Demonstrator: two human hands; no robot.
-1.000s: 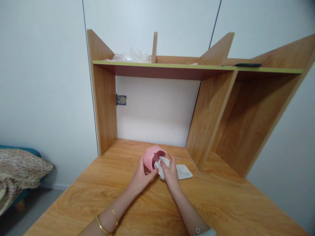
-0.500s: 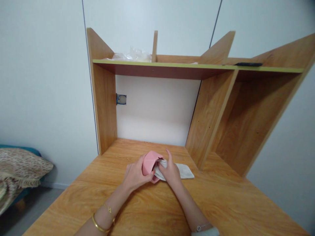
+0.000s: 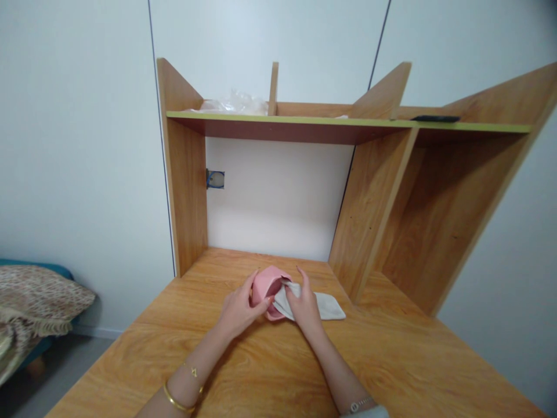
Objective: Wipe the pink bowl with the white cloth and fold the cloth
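From the head camera, the only view I had, I looked down on both hands at the middle of a wooden counter (image 3: 243,366). The left hand (image 3: 238,307) was curled around the left side of a pink bowl (image 3: 263,287), its thumb along the near rim. The bowl was tipped, its mouth turned toward the right hand (image 3: 304,305), and a small notch showed in its rim. I couldn't tell whether its underside touched the counter.

The right hand was partly closed, gripping a pale grey cloth (image 3: 331,306) between thumb and fingers, with one finger raised clear. Part of the cloth was bunched at the bowl's mouth; the other end stuck out past the right hand, flat over the counter. How far the cloth reached into the bowl was hidden from me.

Behind the bowl stood a wooden shelf unit (image 3: 270,119), with clear plastic (image 3: 237,103) on its upper left and a flat black object (image 3: 435,118) at upper right. Off to the left I saw a patterned blanket (image 3: 39,296).
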